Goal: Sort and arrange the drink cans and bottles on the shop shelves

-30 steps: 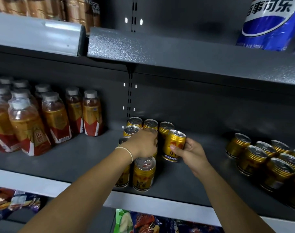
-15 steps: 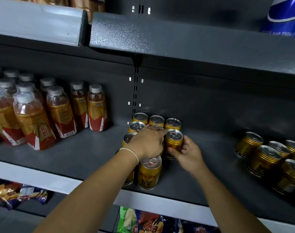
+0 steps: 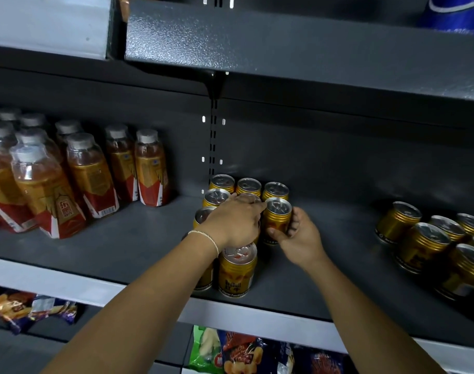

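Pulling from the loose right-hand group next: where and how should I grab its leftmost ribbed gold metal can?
Grip the leftmost ribbed gold metal can round its cylindrical side wall at mid-height, coming from its left: the grey metal shelf is bare there, while neighbouring gold cans crowd its right.

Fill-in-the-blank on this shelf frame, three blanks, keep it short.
The right hand grips a gold metal can that stands ____.
The left hand rests on the can cluster, a thin ____ on its wrist.
Amber plastic bottles with grey caps stand on the cluster's ____ side.
Missing: upright; bracelet; left.
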Demonstrator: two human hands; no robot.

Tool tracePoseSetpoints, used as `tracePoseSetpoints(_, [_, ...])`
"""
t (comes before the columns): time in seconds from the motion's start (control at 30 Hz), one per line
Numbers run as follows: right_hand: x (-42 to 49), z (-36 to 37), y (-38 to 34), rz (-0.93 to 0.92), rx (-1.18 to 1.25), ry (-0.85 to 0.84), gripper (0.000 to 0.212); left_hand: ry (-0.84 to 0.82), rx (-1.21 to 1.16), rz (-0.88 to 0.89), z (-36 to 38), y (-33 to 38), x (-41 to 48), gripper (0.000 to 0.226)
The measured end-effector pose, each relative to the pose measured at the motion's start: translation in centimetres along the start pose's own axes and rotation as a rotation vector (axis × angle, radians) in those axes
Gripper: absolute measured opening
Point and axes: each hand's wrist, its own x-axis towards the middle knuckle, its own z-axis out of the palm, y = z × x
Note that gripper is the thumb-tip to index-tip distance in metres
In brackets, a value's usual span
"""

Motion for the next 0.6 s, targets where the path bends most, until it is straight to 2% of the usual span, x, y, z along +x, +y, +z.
tracePoseSetpoints(0.1, [-0.1, -0.6, -0.8, 0.022, -0.021, -0.04, 0.053, -0.017, -0.002, -0.002, -0.3, 0.3, 0.0, 0.056])
tracePoseSetpoints(0.2, [0.0, -2.1, -1.9, 0.051, -0.04, -0.078, 0.068, -0.092, 0.045, -0.052, -1.0, 0.7, 0.5, 0.054])
tracePoseSetpoints(0.27, [-0.1, -4.2, -2.2, 0.076, -0.091, -0.024, 0.078, -0.09, 0.13, -0.073, -1.7, 1.8, 1.1, 0.049])
tracePoseSetpoints(0.33, [-0.1, -6.8, -2.4, 0.064, -0.159, 0.033, 0.069, -0.021, 0.172, -0.053, -2.3, 3.7, 1.9, 0.045])
tracePoseSetpoints(0.43, [0.3, -11.3, -2.5, 0.006, -0.409, 0.159, 0.054, 0.052, 0.151, 0.025, -2.1, 7.2, 3.3, 0.047])
tracePoseSetpoints(0.6, [1.6, -18.2, -2.1, 0.011, -0.928, 0.229, 0.04, 0.015, 0.044, 0.106, 0.4, 12.1, 5.4, 0.039])
